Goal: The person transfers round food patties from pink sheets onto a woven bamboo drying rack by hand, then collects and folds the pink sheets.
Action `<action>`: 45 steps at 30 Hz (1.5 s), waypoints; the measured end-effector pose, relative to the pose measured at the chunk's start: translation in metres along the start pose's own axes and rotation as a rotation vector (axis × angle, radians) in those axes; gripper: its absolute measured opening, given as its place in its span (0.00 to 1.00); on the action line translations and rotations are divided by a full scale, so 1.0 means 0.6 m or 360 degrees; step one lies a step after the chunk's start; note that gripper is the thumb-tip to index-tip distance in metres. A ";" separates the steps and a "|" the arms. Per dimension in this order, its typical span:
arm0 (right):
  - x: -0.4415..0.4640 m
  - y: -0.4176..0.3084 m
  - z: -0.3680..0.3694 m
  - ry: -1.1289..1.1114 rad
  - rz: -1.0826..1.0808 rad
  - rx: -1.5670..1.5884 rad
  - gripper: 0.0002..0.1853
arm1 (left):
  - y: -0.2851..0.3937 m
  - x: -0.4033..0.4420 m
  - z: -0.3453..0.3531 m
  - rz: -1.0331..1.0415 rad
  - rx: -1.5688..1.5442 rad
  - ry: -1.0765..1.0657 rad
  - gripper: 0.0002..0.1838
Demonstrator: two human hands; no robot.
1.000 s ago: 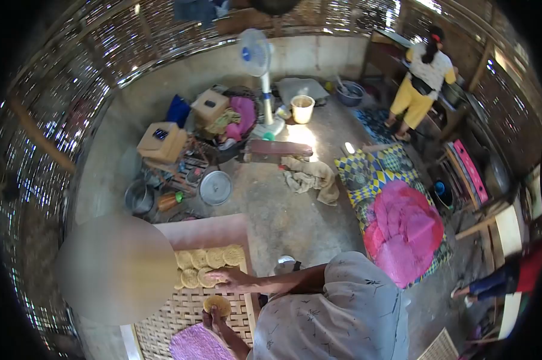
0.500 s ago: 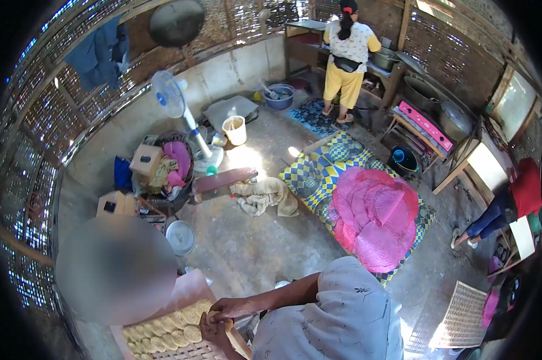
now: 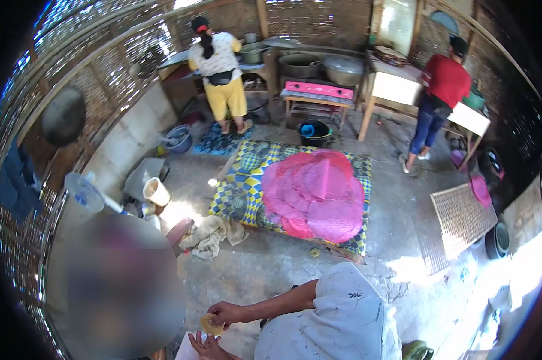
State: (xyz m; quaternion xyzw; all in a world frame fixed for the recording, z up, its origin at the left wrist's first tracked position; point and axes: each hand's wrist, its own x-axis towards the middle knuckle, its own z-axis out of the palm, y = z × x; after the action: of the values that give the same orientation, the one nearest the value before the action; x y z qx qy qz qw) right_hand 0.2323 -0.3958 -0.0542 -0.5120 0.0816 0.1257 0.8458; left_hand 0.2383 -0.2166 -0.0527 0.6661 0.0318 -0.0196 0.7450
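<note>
My right hand (image 3: 226, 313) reaches out from a white patterned sleeve and pinches a flat, round, yellowish piece of food (image 3: 211, 324) at its edge. Just below it is my left hand (image 3: 205, 347), its fingers apart and close to the piece's lower edge. Whether those fingertips touch the piece, I cannot tell. A pale flat surface (image 3: 185, 346) shows beside my left hand, mostly cut off by the frame's bottom edge.
Pink round sheets (image 3: 319, 198) lie piled on a yellow-blue patterned mat (image 3: 238, 201). Two people stand farther back, one in yellow trousers (image 3: 226, 99), one in a red shirt (image 3: 448, 81). A woven panel (image 3: 463, 225) leans at right. A blurred patch covers the lower left.
The view has swung to the right, so the rows of yellowish pieces on the woven tray have left the frame. My right hand now holds one round piece, apart from the tray.
</note>
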 end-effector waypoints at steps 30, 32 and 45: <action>-0.088 0.004 0.038 0.0115 -0.0072 -0.0225 0.28 | 0.094 -0.046 -0.005 -0.0317 0.0139 -0.0427 0.18; -0.080 0.010 0.044 0.0103 -0.0109 -0.0208 0.28 | 0.086 -0.049 -0.013 -0.0313 0.0197 -0.0541 0.19; -0.092 0.029 0.045 -0.0138 0.0060 -0.0112 0.20 | 0.093 -0.072 -0.001 -0.0060 0.0605 -0.0709 0.20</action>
State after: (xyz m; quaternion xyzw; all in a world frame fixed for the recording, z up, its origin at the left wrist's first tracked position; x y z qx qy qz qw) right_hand 0.1746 -0.3715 -0.0417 -0.5340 0.0501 0.1665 0.8274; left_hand 0.1992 -0.2107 0.0057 0.7723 -0.1244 -0.1848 0.5950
